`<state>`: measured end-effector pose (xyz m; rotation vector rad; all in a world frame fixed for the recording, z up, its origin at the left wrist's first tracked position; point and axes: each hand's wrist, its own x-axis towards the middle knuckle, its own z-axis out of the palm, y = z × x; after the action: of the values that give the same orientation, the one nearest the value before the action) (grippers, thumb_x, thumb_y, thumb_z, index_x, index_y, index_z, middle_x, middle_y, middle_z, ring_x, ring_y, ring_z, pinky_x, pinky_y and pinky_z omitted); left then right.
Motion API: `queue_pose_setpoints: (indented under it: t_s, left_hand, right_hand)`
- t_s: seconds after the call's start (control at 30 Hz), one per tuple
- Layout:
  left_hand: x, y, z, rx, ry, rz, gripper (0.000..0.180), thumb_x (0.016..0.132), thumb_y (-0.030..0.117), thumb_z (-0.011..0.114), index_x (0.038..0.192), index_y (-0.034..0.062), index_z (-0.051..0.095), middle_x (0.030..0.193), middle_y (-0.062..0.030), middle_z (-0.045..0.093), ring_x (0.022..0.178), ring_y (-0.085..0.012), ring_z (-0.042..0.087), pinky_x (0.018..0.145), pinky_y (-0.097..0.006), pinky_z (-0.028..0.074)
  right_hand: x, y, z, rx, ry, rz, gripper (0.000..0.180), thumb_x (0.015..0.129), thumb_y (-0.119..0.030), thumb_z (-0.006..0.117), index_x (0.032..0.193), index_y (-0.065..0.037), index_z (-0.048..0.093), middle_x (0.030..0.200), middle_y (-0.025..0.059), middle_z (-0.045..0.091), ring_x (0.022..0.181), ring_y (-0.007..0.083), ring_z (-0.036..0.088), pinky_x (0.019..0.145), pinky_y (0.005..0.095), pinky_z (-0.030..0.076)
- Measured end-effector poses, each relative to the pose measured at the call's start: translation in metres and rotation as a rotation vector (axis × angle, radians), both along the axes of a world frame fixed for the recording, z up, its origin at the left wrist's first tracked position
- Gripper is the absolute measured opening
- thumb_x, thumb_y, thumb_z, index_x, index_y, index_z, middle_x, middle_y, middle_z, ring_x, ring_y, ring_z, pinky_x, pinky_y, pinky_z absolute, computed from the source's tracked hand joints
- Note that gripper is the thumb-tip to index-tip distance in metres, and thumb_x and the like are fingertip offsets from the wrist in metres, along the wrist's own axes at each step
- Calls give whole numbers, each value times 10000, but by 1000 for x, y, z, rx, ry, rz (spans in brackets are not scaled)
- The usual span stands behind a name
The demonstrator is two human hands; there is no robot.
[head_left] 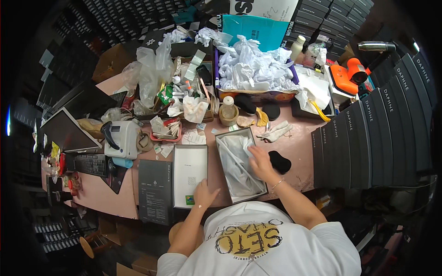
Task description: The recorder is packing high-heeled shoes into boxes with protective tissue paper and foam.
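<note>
A shoe box (264, 187) stands on the pink table in front of me, with white tissue paper (237, 158) filling it. My right hand (261, 164) reaches over the box's right wall, its fingers stretched out onto the paper. What lies under the paper is hidden. Left of the box, a lid (190, 158) lies with its white inside up and a small green sticker (189, 200) in its lower corner. My left hand (205, 194) is at the lid's right edge, thumb apart from the fingers. A dark grey printed panel (155, 193) adjoins the lid's left side.
Dark boxes (354, 142) are stacked at the right. A large box of crumpled white paper (255, 64) stands behind. A black oval pad (280, 162) and white gloves (276, 132) lie right of the shoe box. A label printer (121, 140), keyboard (86, 164) and monitor (69, 129) are at left.
</note>
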<state>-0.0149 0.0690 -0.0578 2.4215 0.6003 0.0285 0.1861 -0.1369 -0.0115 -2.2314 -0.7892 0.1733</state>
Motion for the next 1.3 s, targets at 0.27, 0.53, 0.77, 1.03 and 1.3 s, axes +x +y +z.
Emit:
queue_pose_setpoints:
  t_s: [0.27, 0.53, 0.77, 1.03, 1.3]
  left_hand:
    - [-5, 4, 137, -1195, -263, 91, 249, 924, 124, 574, 1133, 1, 523, 1045, -70, 642, 940, -153, 617, 833, -289, 492]
    - [40, -48, 17, -691, -163, 137, 558, 934, 310, 561, 1308, -68, 393, 1212, -198, 511, 1152, -291, 499, 953, -372, 406]
    - [-2, -47, -11, -555, -131, 27, 571, 915, 299, 562, 1287, -104, 402, 1236, -282, 514, 1114, -360, 531, 935, -385, 420]
    - [37, -37, 20, -1297, 159, 106, 645, 889, 378, 606, 1351, -14, 385, 1303, -160, 487, 1195, -290, 480, 967, -439, 422]
    - [126, -91, 225, -1701, -670, -331, 621, 944, 493, 333, 1366, 41, 389, 1350, -129, 452, 1207, -237, 476, 1031, -398, 384]
  right_hand:
    - [-10, -55, 81, 205, 524, -14, 691, 882, -347, 626, 1428, -50, 323, 1393, 197, 408, 1243, 285, 442, 1002, 382, 373]
    - [-5, -45, -8, 2, 513, -252, 536, 870, -414, 594, 1199, 8, 567, 1017, 248, 637, 1027, 340, 589, 851, 386, 466]
    - [-48, -14, -15, 13, 180, -297, 536, 825, -429, 646, 1217, -68, 588, 829, 208, 602, 742, 316, 592, 664, 401, 467]
    - [-57, -35, -8, 220, 505, -124, 800, 869, -544, 547, 1454, -65, 287, 1434, 256, 335, 1350, 362, 306, 1106, 397, 249]
    - [-79, -124, 314, 128, -572, 276, 996, 680, -584, 718, 1470, -168, 276, 1520, 269, 91, 1409, 440, 84, 1083, 581, 135]
